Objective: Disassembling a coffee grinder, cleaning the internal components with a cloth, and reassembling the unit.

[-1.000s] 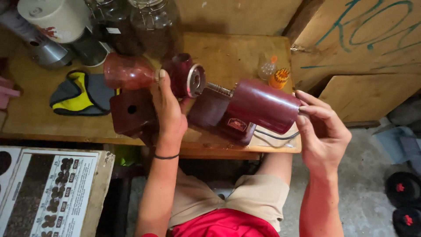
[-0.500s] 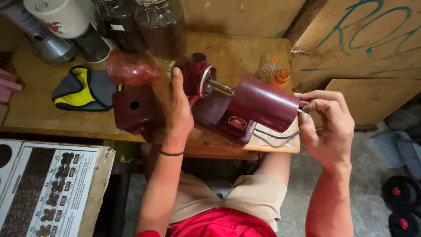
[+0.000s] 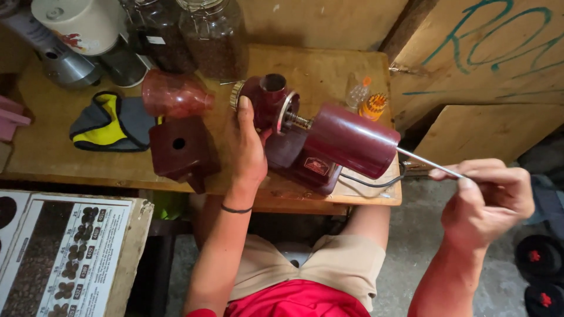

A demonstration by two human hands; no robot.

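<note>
Now the right hand [image 3: 484, 202] has pulled well away to the right of the dark red grinder [image 3: 329, 147], and a long thin metal rod [image 3: 432, 164] shows between them, its far end entering the back of the grinder's cylindrical motor housing and its near end pinched between thumb and fingertips. Half a second ago that hand sat close against the back of the housing with almost no rod visible, so the rod appears to be sliding out of the machine as the hand draws back. The left hand [image 3: 249, 147] has kept its place, its grip closed around the round front head [image 3: 267, 103] of the grinder, thumb over the top and palm bracing it from the near side. The grinder rests on the wooden bench [image 3: 329, 64], towards its right end, tilted with the housing pointing right. Just left of the left hand lie a dark red box-shaped part with a hole [image 3: 179, 152] and a translucent reddish hopper [image 3: 173, 94] on its side, both apart from the machine, which suggests the grinder is being taken apart piece by piece.
</note>
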